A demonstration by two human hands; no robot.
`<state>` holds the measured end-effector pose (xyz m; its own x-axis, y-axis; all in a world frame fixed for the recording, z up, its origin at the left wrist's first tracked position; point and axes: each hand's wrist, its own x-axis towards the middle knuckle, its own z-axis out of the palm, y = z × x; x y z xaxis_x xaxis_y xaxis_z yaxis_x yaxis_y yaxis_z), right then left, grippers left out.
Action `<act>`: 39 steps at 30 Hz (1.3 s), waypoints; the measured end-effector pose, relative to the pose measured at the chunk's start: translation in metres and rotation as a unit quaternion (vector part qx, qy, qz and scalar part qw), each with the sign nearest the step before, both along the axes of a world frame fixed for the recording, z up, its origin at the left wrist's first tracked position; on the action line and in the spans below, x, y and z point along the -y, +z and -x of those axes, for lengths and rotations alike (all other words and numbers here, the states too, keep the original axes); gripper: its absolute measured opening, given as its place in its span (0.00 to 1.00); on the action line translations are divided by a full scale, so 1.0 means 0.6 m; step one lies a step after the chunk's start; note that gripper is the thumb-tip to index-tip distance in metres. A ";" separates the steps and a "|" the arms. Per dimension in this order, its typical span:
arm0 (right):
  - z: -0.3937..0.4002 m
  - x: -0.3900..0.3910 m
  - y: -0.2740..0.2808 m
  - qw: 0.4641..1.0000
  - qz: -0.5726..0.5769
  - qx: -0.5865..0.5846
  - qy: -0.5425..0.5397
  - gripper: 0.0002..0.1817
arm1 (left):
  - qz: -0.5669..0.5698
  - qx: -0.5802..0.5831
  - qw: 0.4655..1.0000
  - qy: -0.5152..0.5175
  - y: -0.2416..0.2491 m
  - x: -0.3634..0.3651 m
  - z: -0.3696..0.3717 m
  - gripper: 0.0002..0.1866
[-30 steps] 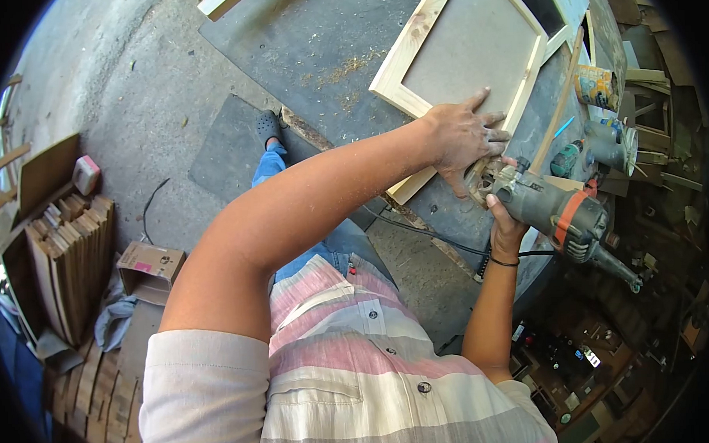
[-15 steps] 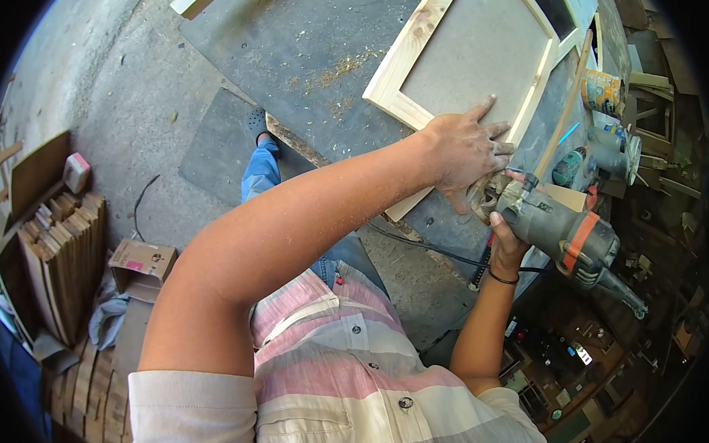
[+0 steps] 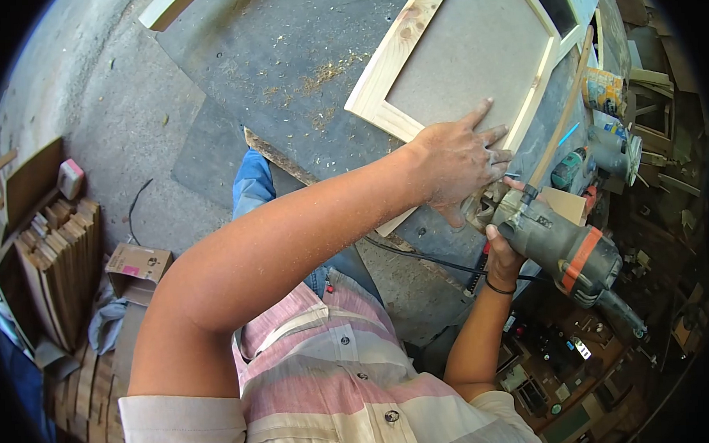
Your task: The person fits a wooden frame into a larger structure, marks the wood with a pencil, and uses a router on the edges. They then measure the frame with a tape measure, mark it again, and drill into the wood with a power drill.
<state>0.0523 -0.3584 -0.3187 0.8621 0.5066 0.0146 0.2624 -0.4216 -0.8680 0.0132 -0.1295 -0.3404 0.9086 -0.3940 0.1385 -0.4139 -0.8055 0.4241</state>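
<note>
A pale wooden frame (image 3: 364, 102) with a flat grey-beige panel (image 3: 473, 53) set in it lies on the dark work surface. My left hand (image 3: 463, 159) is laid over the near corner of this frame, fingers spread onto the panel and thumb pointing down toward the tool. In my right hand (image 3: 506, 255) is a grey corded power tool, which looks like a router (image 3: 554, 238), with an orange band round its body. Its dusty base end meets the frame's near corner, just beside my left hand; the exact contact is hidden. The tool's body points out to the lower right.
Sawdust (image 3: 326, 74) is scattered over the work surface. A black cable (image 3: 426, 256) runs beneath my right wrist. Beyond the tool are a green drill (image 3: 569, 167), a yellow tin (image 3: 602, 90) and a long wooden strip (image 3: 562, 120). Stacked boards (image 3: 59, 263) and a cardboard box (image 3: 140, 264) stand at left.
The view has shifted slightly, and the frame and work surface sit further left in it. The foot has gone out of sight. Both hands and the router keep nearly the same pose.
</note>
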 end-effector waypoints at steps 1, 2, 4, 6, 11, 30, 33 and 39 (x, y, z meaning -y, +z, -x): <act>-0.002 0.001 0.002 1.000 0.001 0.000 0.000 0.46 | 0.001 0.000 1.000 0.000 0.001 -0.001 -0.001 0.54; -0.004 0.001 0.006 1.000 0.023 0.002 0.011 0.46 | 0.000 -0.006 1.000 -0.003 0.002 -0.002 -0.002 0.54; -0.009 0.004 0.009 0.999 0.045 0.004 0.023 0.45 | 0.001 -0.012 1.000 -0.006 0.001 -0.002 -0.002 0.54; -0.014 0.008 0.008 0.997 0.067 0.023 0.036 0.44 | 0.001 -0.008 1.000 -0.003 0.001 -0.001 -0.001 0.54; -0.017 0.014 0.010 0.996 0.076 0.013 0.048 0.44 | 0.000 -0.010 1.000 0.001 0.002 -0.002 -0.001 0.55; -0.018 0.020 -0.001 0.996 0.017 0.003 0.083 0.48 | 0.002 -0.007 1.000 -0.002 -0.002 -0.001 -0.002 0.51; -0.020 0.022 -0.002 0.995 0.025 0.016 0.093 0.48 | 0.003 -0.024 1.000 -0.009 -0.001 -0.001 -0.004 0.51; -0.023 0.019 0.002 0.994 0.030 0.020 0.101 0.48 | 0.001 -0.021 1.000 -0.008 -0.001 -0.001 -0.004 0.52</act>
<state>0.0658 -0.3700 -0.3177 0.7417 0.6706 0.0110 0.3801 -0.4068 -0.8307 0.0158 -0.1288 -0.3413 0.9070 -0.4086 0.1020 -0.4091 -0.7974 0.4436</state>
